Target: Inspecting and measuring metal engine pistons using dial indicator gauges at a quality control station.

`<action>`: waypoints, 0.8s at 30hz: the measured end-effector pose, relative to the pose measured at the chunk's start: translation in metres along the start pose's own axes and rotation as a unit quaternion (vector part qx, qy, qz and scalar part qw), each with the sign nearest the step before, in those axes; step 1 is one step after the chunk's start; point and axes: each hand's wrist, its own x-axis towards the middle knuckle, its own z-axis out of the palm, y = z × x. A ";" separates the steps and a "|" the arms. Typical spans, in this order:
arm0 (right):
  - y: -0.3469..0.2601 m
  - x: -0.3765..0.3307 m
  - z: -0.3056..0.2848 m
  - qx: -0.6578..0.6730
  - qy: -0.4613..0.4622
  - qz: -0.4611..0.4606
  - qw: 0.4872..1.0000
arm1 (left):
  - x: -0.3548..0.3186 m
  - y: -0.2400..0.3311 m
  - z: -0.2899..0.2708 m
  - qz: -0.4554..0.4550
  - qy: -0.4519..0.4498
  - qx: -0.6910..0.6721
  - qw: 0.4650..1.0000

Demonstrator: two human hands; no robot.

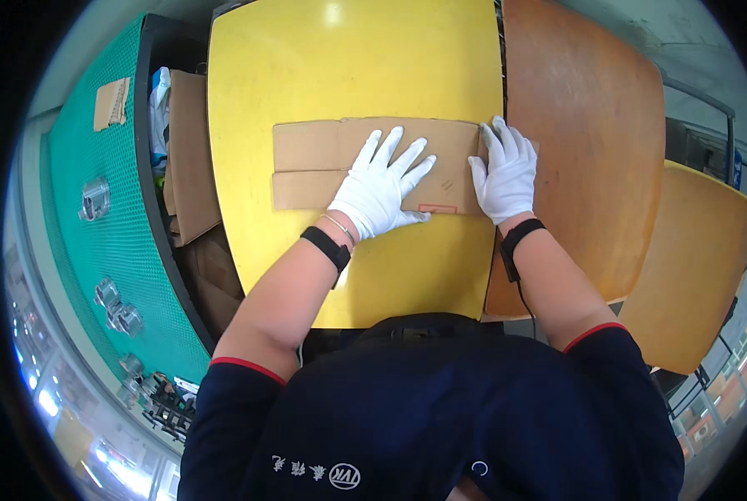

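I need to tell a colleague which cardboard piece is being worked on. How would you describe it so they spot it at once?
Find the yellow table in the middle. On it lies a flattened brown cardboard box, pressed down by the white-gloved left hand and right hand. Unlike the cardboard stacked beside the table, it lies flat on the tabletop.

Flat brown cardboard piece (373,165), a folded-down box blank, lying across the middle of the yellow table (348,58) with its long side running left to right and its right end at the table's right edge. Split along its length by a crease or flap edge into an upper and a lower band, with a shorter vertical seam left of centre and a small red-outlined mark near the lower right edge. Pressed flat under the left hand (379,188), spread wide in a white glove, and the right hand (504,173), gloved too, over its right end.
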 end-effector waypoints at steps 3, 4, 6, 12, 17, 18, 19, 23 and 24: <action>0.001 0.003 -0.002 0.019 -0.002 0.010 1.000 | 0.001 0.003 0.004 0.037 -0.027 0.056 0.997; 0.001 -0.001 -0.004 0.031 -0.008 0.019 0.999 | -0.001 0.006 0.011 0.047 -0.054 0.092 0.993; -0.013 -0.007 -0.026 0.132 0.074 0.020 0.988 | -0.006 0.005 0.013 0.035 -0.016 0.081 0.996; -0.084 -0.026 -0.081 0.678 -0.190 0.478 0.525 | 0.037 0.010 -0.025 -0.102 0.126 0.093 0.982; -0.075 0.054 -0.093 0.770 -0.052 0.347 0.533 | 0.073 0.036 -0.077 -0.059 0.167 -0.012 0.984; -0.068 0.068 -0.091 0.782 -0.039 0.335 0.524 | 0.080 0.025 -0.091 -0.054 0.177 -0.040 0.982; -0.055 0.084 -0.094 0.740 -0.044 0.312 0.594 | 0.086 0.016 -0.105 -0.048 0.187 -0.069 0.979; 0.028 0.153 -0.137 0.368 0.049 0.170 0.913 | 0.078 -0.036 -0.152 0.076 0.183 -0.103 0.975; 0.048 0.178 -0.157 0.283 0.141 0.069 0.946 | 0.080 -0.053 -0.153 0.067 0.179 -0.101 0.976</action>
